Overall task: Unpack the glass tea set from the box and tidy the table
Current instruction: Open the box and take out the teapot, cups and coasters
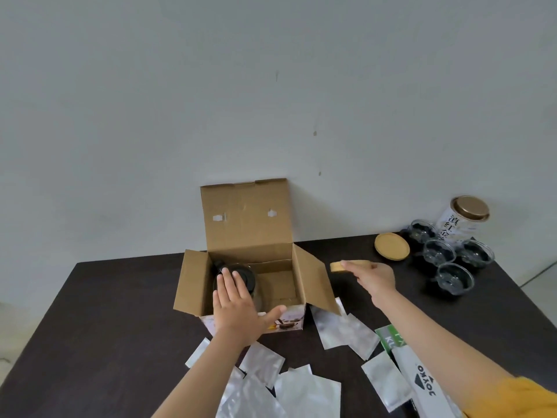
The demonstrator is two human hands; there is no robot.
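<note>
An open cardboard box (pixel 256 236) stands on the dark table (pixel 120 312) with its lid up against the wall. A glass teapot (pixel 241 271) sits in the box's left half. My left hand (pixel 241 306) reaches over the box's front edge, fingers spread, fingertips at the teapot. To the right of the box, my right hand (pixel 372 277) holds a round bamboo coaster (pixel 339 266) above the table. Another bamboo coaster (pixel 391 246) lies flat further back. Several small glass cups (pixel 455 277) stand grouped at the far right.
A tin canister with a bronze lid (pixel 465 217) stands behind the cups near the wall. Several silver foil sachets (pixel 346 330) litter the near table. A green packet (pixel 388 337) and a white bag (pixel 422 384) lie at the lower right.
</note>
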